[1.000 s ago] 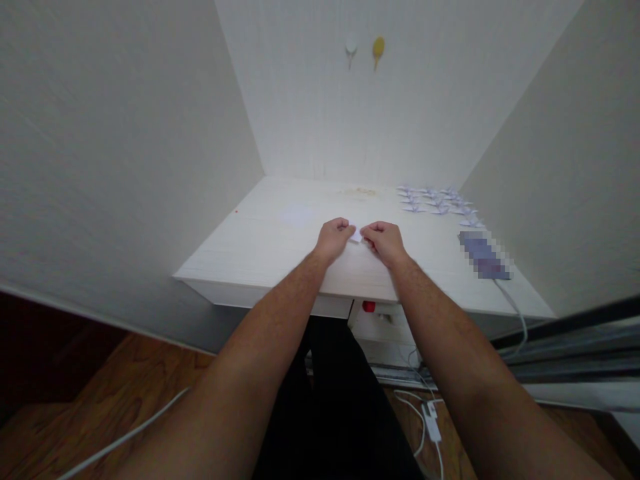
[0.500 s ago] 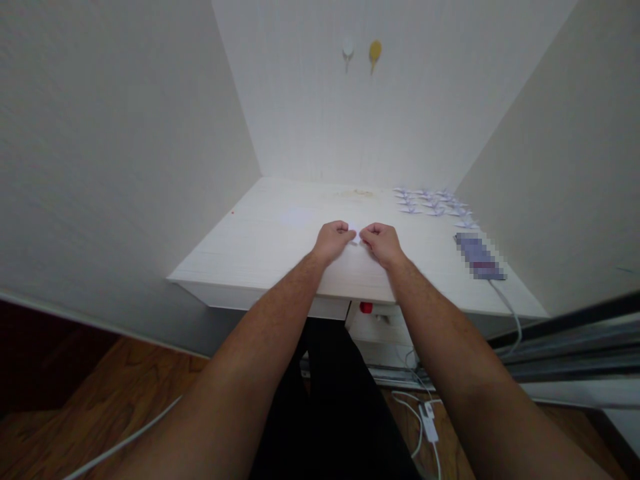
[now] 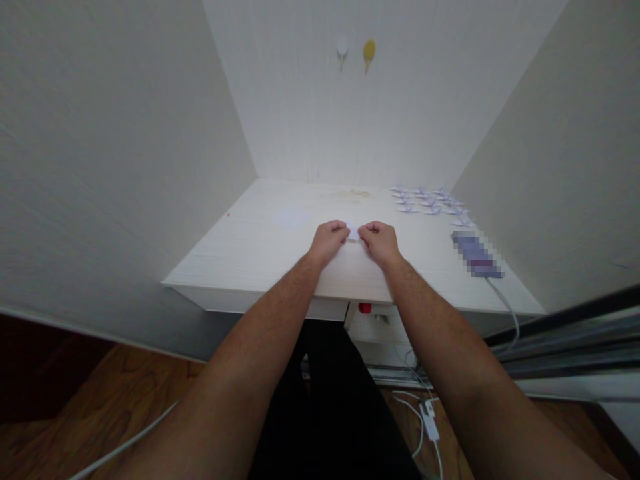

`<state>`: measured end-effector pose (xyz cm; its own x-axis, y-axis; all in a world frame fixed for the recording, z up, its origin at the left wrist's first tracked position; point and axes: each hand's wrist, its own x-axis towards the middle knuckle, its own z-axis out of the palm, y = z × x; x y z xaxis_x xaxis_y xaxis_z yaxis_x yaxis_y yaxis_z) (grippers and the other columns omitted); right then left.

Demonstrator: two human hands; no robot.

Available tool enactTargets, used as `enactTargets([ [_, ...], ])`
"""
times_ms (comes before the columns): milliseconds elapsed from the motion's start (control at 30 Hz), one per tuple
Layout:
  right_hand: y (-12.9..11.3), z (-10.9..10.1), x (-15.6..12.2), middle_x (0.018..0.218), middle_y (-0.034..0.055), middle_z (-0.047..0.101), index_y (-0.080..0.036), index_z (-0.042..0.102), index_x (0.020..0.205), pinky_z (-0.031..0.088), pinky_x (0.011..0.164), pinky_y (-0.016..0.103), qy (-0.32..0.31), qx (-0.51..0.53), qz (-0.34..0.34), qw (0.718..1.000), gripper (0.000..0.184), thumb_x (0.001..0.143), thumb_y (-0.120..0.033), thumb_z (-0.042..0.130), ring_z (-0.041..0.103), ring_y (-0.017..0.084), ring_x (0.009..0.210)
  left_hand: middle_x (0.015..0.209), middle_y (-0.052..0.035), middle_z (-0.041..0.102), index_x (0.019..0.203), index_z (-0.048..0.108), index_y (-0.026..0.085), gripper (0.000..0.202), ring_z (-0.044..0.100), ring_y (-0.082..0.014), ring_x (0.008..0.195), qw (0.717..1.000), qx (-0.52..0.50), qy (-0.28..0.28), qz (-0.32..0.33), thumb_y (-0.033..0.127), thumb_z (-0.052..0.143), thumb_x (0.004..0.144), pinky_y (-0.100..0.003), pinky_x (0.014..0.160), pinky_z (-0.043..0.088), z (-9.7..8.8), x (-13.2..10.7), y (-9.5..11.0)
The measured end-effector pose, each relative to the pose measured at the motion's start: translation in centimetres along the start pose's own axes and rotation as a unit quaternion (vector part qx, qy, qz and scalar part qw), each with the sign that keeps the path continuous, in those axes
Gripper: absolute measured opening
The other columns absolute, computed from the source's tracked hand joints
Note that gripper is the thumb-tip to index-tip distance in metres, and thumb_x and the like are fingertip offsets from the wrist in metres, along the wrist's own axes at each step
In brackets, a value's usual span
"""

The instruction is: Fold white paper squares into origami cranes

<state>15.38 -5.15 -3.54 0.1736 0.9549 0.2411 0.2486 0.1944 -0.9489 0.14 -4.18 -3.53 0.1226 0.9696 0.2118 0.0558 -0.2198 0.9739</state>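
Between my two hands is a small piece of pale lilac paper (image 3: 353, 231), held just above or on the white desk. My left hand (image 3: 329, 241) pinches its left edge between thumb and fingers. On the opposite edge, my right hand (image 3: 380, 242) grips it the same way. The paper's folds are too small to make out. Several paper cranes (image 3: 431, 201) of the same pale colour stand in rows at the back right of the desk. Left of my hands lies a faint pale sheet or stack of paper (image 3: 291, 217).
A phone (image 3: 477, 255) with a blurred screen lies at the right of the white desk (image 3: 235, 257), its white cable (image 3: 507, 303) running over the edge. Walls enclose the desk on three sides. A white hook (image 3: 342, 47) and a yellow hook (image 3: 369, 50) are on the back wall.
My left thumb has drawn back a little to the left, so more of the paper shows between my hands. The whole view has shifted slightly.
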Motion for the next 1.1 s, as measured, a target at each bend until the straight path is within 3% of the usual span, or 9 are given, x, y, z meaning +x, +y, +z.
enactTargets([
  [233, 0.3, 0.3, 0.1, 0.066, -0.0003, 0.062, -0.017, 0.065, 0.082, 0.041, 0.054, 0.024, 0.022, 0.01, -0.039, 0.999, 0.025, 0.065, -0.035, 0.066, 0.051, 0.012, 0.056, 0.052, 0.0038, 0.048, 0.065, 0.059, 0.017, 0.013, 0.038, -0.0087, 0.048, 1.0, -0.021, -0.001, -0.01, 0.03, 0.063, 0.067, -0.024, 0.048, 0.027, 0.1, 0.1, -0.1],
  [467, -0.1, 0.3, -0.1, 0.065, -0.0008, 0.06, -0.017, 0.062, 0.071, 0.042, 0.057, 0.024, 0.024, -0.002, -0.073, 0.997, 0.014, 0.066, -0.03, 0.066, 0.052, 0.012, 0.058, 0.053, 0.0029, 0.051, 0.068, 0.061, 0.017, 0.015, 0.04, -0.0083, 0.047, 0.999, -0.032, 0.002, -0.015, 0.031, 0.066, 0.066, -0.023, 0.047, 0.028, 0.0, 0.0, 0.0],
  [833, 0.1, 0.5, -0.1, 0.067, 0.0002, 0.063, -0.018, 0.063, 0.075, 0.046, 0.061, 0.026, 0.025, 0.019, -0.07, 0.997, 0.018, 0.065, -0.03, 0.069, 0.056, 0.014, 0.061, 0.053, 0.0036, 0.052, 0.071, 0.061, 0.016, 0.019, 0.043, -0.0073, 0.047, 0.995, -0.089, 0.002, -0.037, 0.027, 0.069, 0.06, -0.021, 0.047, 0.03, 0.1, -0.1, 0.5],
  [1100, -0.2, 0.4, -0.2, 0.061, -0.003, 0.057, -0.018, 0.059, 0.069, 0.04, 0.055, 0.024, 0.031, -0.015, -0.09, 0.995, 0.011, 0.066, -0.027, 0.066, 0.049, 0.012, 0.056, 0.052, 0.0038, 0.052, 0.069, 0.061, 0.015, 0.015, 0.043, -0.0076, 0.046, 0.997, -0.06, 0.01, -0.038, 0.025, 0.068, 0.06, -0.021, 0.047, 0.03, 0.1, -0.2, 0.9],
])
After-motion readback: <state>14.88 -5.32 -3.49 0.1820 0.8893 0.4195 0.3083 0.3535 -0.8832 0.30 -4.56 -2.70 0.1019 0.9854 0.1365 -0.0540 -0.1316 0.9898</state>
